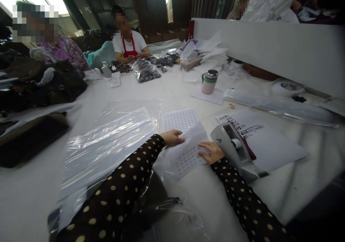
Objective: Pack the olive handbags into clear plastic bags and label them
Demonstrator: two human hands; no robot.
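Observation:
My left hand (174, 138) grips the left edge of a white sheet of small printed labels (185, 159), its fingers closed on the paper. At the right edge, my right hand (212, 152) pinches the same sheet between thumb and fingers. The upper part of this sheet is bent up and looks blank. Just behind it lies another printed label sheet (179, 119). A grey tape dispenser (234, 152) stands right beside my right hand. Under my forearms is a dark item in a clear plastic bag (153, 195), partly hidden by my left sleeve.
Flat clear plastic bags (107, 141) lie to the left. Handwritten paper (272, 138) extends behind the dispenser. A lidded cup (209, 82) stands farther back. Dark bags (54, 80) are piled at left. Two people sit across the white table (172, 87); a white board (264, 48) borders the right.

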